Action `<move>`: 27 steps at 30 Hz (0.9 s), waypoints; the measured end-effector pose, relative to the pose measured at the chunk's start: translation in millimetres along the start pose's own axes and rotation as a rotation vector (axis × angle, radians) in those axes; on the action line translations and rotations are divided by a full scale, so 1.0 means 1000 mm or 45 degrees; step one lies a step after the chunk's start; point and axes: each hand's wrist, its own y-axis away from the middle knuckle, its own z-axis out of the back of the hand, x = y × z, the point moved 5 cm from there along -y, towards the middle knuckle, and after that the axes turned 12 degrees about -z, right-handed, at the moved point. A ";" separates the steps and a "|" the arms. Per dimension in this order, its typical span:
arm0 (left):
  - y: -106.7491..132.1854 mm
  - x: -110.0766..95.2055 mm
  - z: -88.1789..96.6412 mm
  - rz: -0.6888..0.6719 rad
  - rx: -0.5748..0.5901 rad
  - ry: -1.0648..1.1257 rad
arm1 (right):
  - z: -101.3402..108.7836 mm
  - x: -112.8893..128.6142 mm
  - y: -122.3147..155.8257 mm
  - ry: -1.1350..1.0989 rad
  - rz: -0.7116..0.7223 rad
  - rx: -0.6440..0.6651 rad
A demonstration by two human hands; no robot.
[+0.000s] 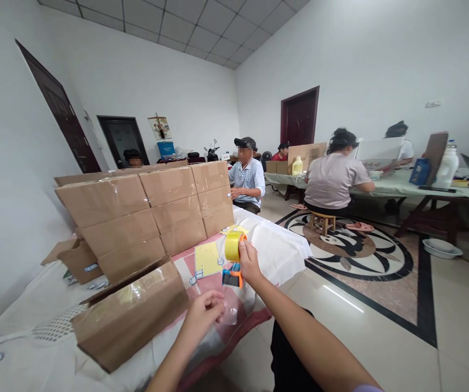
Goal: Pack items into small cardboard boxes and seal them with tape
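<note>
In my right hand point(249, 261) is a tape dispenser point(233, 276) with an orange and dark body and a wide yellow roll of tape point(231, 246). I hold it up above the front part of the table. Lower and to the left, the fingers of my left hand point(206, 309) are curled in a pinch. A shiny piece of clear tape point(230, 312) shows at its fingertips. Left of that hand lies a long cardboard box point(134, 310), its near side facing me. Behind the hands, a yellow patterned sheet point(206, 259) lies flat on the cloth.
Stacked cardboard boxes point(164, 207) form a wall across the table's far side. A smaller open carton point(79, 258) and a white perforated fly swatter point(56, 324) lie to the left. A co-worker point(247, 177) sits beyond the stack; another person point(336, 174) sits at the right table.
</note>
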 end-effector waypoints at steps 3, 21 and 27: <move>-0.002 0.003 0.000 -0.011 0.036 -0.014 | 0.001 0.002 0.001 -0.028 -0.014 -0.014; -0.004 0.034 -0.013 0.082 0.315 -0.145 | 0.003 0.003 0.000 -0.066 -0.055 0.004; -0.005 0.022 -0.010 -0.019 0.333 -0.178 | 0.003 0.004 0.001 -0.061 -0.072 0.021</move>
